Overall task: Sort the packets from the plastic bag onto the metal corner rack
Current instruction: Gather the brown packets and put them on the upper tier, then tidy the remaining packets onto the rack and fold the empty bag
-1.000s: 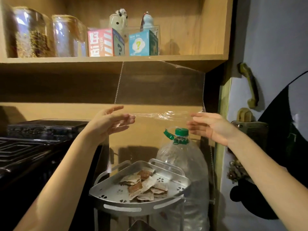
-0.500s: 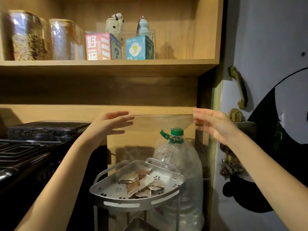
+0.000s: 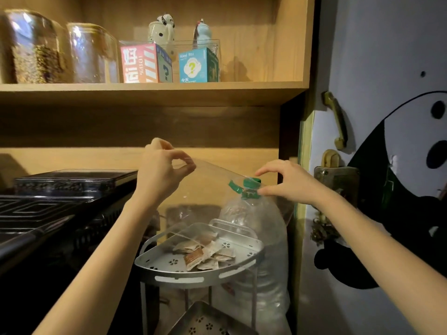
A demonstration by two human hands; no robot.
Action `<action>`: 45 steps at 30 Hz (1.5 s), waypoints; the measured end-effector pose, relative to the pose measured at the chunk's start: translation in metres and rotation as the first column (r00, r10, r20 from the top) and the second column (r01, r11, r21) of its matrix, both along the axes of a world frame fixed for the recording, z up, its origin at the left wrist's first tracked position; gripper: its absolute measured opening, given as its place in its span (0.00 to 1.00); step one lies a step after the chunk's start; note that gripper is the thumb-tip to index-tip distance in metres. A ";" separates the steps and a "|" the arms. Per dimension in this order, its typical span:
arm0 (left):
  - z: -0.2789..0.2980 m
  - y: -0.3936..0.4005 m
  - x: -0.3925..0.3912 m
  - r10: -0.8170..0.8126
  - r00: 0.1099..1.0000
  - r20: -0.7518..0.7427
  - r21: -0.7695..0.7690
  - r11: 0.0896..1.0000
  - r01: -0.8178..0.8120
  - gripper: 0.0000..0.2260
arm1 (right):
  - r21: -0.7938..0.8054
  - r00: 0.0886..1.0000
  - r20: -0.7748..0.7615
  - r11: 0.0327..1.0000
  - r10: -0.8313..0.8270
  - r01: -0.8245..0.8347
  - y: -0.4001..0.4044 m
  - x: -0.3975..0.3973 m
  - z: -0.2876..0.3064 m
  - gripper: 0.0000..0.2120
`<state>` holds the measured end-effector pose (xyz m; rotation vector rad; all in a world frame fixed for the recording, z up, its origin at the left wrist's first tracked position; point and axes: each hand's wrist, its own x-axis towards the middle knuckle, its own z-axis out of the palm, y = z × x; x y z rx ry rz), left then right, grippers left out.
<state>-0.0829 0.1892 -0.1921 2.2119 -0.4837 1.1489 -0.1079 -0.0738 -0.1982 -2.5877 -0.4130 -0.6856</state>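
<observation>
Both hands have dropped lower and pinched shut since a moment ago: the left hand and right hand each grip a top corner of the clear plastic bag, stretched above the metal corner rack. The packets lie heaped on its top tray, beside a water bottle.

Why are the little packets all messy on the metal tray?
The packets lie in a jumbled, overlapping pile on the rack's top tray, bunched toward its right side and not yet sorted. Nothing looks spilled or broken.
</observation>
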 end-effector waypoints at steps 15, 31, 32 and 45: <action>-0.020 0.001 -0.031 -0.772 0.476 -0.422 -0.679 0.617 0.397 0.55 | 0.802 0.879 -0.045 0.541 0.474 -0.251 0.005 -0.031 -0.007 0.07; -0.158 0.024 -0.070 -0.801 0.130 -0.584 -0.742 0.592 0.316 0.09 | 0.909 0.709 -0.283 0.417 0.646 -0.018 0.012 -0.074 -0.164 0.11; -0.171 0.028 -0.074 -0.778 0.121 -0.617 -0.725 0.621 0.299 0.08 | 0.897 0.696 -0.320 0.443 0.643 0.004 0.014 -0.077 -0.179 0.11; -0.332 0.065 -0.131 -0.484 0.251 -0.838 -0.535 0.819 -0.209 0.21 | 0.706 0.408 -0.708 0.566 0.576 0.427 0.075 -0.120 -0.366 0.12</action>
